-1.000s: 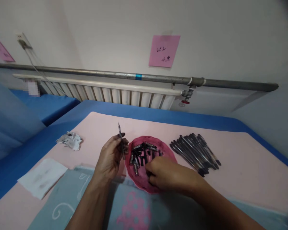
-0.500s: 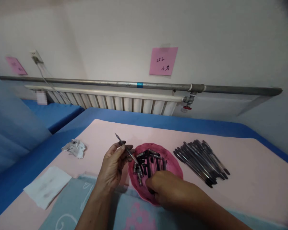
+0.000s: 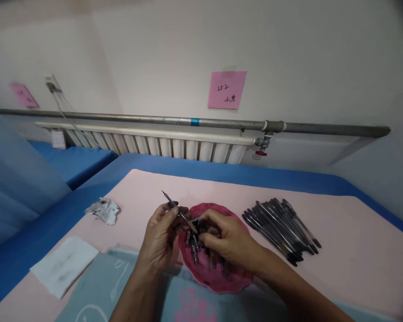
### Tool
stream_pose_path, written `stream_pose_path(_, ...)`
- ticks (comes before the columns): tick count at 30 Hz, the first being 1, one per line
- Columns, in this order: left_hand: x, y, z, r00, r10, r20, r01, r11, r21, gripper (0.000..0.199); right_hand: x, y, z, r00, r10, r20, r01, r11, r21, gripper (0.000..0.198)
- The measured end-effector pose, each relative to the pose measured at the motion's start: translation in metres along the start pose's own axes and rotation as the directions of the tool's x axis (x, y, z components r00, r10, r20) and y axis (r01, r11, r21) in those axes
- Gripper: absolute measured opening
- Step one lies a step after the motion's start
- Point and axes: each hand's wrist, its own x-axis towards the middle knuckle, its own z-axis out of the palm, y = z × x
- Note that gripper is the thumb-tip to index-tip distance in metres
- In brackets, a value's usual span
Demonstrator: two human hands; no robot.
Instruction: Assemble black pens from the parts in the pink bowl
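Left hand [image 3: 163, 232] fingers pinching thin pen refill [image 3: 177, 211]; right hand [image 3: 221, 239] fingers gripping small cap [image 3: 195, 222] over red dish [image 3: 237, 279]. Misaligning could be bending the tip.

A plain off-white wall [image 3: 289, 53] fills the upper half of the frame. A long grey metal pipe [image 3: 154, 120] with a blue band runs across it, and below, left of centre, sits a white ribbed radiator [image 3: 154, 144]. A pink paper note [image 3: 226, 89] is stuck upper centre, a second pink note [image 3: 23, 95] at far left beside a white wall socket [image 3: 50, 83]. Soft, even light.
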Motion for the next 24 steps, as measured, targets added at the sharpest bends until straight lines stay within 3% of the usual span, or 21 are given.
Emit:
stream_pose_path(5, 0.000, -0.001, -0.001, 0.999, 0.034, -0.016, -0.033, 0.999, 0.030, 0.026, -0.002, -0.001, 0.003, 0.997, -0.067, -0.035, 0.065, 0.996, -0.059, 0.022)
stream_pose_path(14, -0.003, 0.000, 0.003, 0.992, 0.117, -0.038, -0.114, 0.990, 0.084, 0.031, -0.004, 0.005, 0.010, 0.977, -0.181, -0.114, 0.138, 0.941, -0.308, 0.013)
stream_pose_path(19, -0.003, -0.001, 0.005, 0.989, 0.136, -0.059, -0.132, 0.988, 0.077, 0.033, -0.005, 0.007, 0.016, 0.958, -0.216, -0.190, 0.151, 0.939, -0.311, 0.012)
stream_pose_path(24, 0.001, -0.002, 0.001, 0.988, 0.127, -0.088, -0.122, 0.991, 0.058, 0.032, -0.005, 0.007, 0.019, 0.963, -0.165, -0.214, 0.116, 0.967, -0.227, 0.009)
